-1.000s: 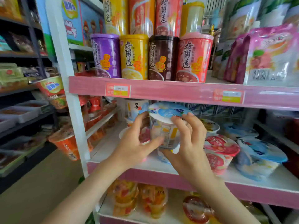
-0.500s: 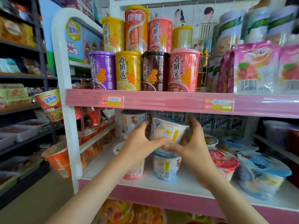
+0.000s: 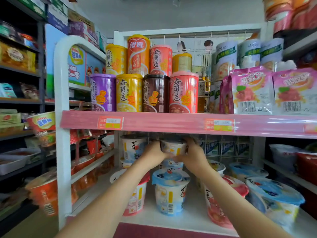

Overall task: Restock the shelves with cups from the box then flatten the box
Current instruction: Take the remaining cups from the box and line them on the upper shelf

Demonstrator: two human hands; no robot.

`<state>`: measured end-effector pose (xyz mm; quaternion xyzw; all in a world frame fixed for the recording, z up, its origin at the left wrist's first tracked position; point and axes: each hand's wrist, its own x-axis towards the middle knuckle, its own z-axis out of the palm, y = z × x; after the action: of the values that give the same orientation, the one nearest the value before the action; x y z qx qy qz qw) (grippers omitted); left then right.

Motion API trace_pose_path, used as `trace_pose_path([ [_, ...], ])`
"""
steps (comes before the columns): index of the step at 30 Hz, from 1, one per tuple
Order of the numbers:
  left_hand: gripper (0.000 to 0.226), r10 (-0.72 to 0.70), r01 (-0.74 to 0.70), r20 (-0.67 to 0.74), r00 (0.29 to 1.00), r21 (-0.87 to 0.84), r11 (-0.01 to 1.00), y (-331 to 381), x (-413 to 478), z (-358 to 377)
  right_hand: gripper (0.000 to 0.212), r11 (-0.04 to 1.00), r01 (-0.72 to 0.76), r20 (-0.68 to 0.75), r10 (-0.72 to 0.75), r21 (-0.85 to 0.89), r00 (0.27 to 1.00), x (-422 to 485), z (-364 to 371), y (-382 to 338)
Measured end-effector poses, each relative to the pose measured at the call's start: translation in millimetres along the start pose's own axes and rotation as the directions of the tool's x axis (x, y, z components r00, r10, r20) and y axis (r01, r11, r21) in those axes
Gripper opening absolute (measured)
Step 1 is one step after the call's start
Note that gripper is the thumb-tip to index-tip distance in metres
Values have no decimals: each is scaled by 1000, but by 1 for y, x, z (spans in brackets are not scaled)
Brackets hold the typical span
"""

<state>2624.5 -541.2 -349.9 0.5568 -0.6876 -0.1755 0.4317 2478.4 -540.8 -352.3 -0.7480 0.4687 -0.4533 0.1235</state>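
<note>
Both hands grip 1 cup [image 3: 173, 148] at the back of the lower shelf [image 3: 188, 219], just under the pink front edge of the upper shelf [image 3: 171, 123]. The left hand [image 3: 154, 153] curls round the cup's left side and the right hand [image 3: 193, 152] wraps its right side, with fingers reaching up to the rim. The cup is upright and white, with a yellow mark on its wall. Its top is in the shadow of the upper shelf.

Right below it stands a back cup [image 3: 172, 164]. The hands hide the gap, so I cannot tell whether the 2 touch. In front of these stands a blue-lid cup [image 3: 170, 191], with a red-lid cup [image 3: 135, 194] just beside it on the left. A tall cup [image 3: 133, 148] stands behind the left hand. To the right, a red cup [image 3: 223, 200] and a tilted blue cup [image 3: 274, 198] sit near the shelf's front.

On the upper shelf, 4 tubs line the front: purple tub [image 3: 103, 92], yellow tub [image 3: 129, 92], brown tub [image 3: 156, 93], red tub [image 3: 183, 92]. Pink bags [image 3: 250, 90] stand to their right.
</note>
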Motion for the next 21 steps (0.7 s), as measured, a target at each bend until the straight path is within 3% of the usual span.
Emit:
trace_pose_path([
  [7,33,-72,85,-78,994,173,981,-54,50,18,91,991,-71,12,73,-109,997,15,27,-3],
  [11,17,-97,136,-145,985,285,949,-19,25,13,97,961,-216,-25,215,-172,976,15,39,-10],
  [18,24,-149,179,-108,983,368,912,-23,20,28,47,912,-340,3,350,-228,937,7,41,-2],
  [21,23,-145,177,-111,983,389,904,-14,10,24,45,921,-328,15,339,-211,941,1,37,-9],
])
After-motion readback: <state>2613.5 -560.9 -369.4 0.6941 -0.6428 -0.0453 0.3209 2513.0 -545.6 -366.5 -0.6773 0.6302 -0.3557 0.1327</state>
